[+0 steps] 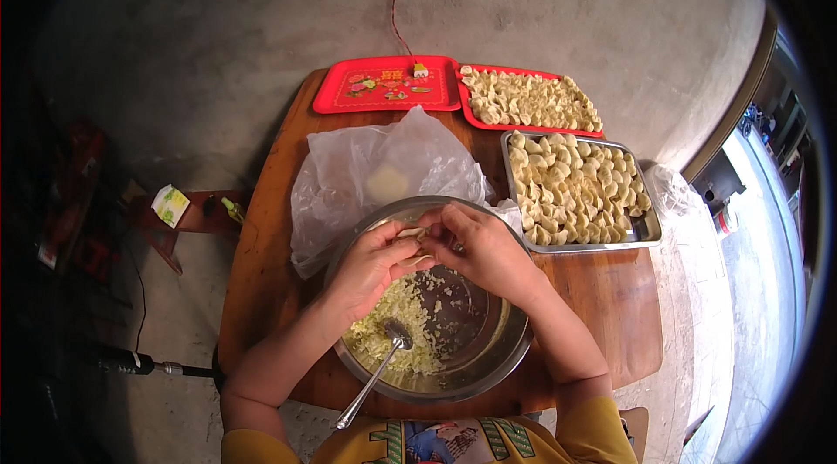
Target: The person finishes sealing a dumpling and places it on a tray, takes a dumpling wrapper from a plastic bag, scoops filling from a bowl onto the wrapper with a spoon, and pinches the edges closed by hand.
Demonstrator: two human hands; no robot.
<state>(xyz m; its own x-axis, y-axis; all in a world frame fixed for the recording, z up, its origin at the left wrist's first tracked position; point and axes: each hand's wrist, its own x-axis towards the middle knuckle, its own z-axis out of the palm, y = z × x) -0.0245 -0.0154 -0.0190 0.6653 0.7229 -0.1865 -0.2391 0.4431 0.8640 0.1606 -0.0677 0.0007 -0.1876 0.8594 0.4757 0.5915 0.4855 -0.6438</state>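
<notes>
Both hands meet above the far side of a large steel bowl (514, 351). Between them is a dumpling (417, 260), its pale dough partly hidden by the fingers. My left hand (375, 262) cups it from the left, fingers curled around it. My right hand (475, 246) pinches the dough edge from the right with thumb and fingers. Chopped pale-green filling (392, 359) lies in the left part of the bowl below. A metal spoon (375, 381) rests in it, its handle leaning over the near rim.
Behind the bowl lies a clear plastic bag (331, 176) with a round dough wrapper (388, 183). A steel tray (645, 233) and a red tray (488, 125) hold many dumplings. Another red tray (336, 98) bears a small white-yellow block (420, 71) on a cord. All stand on a wooden table (602, 316).
</notes>
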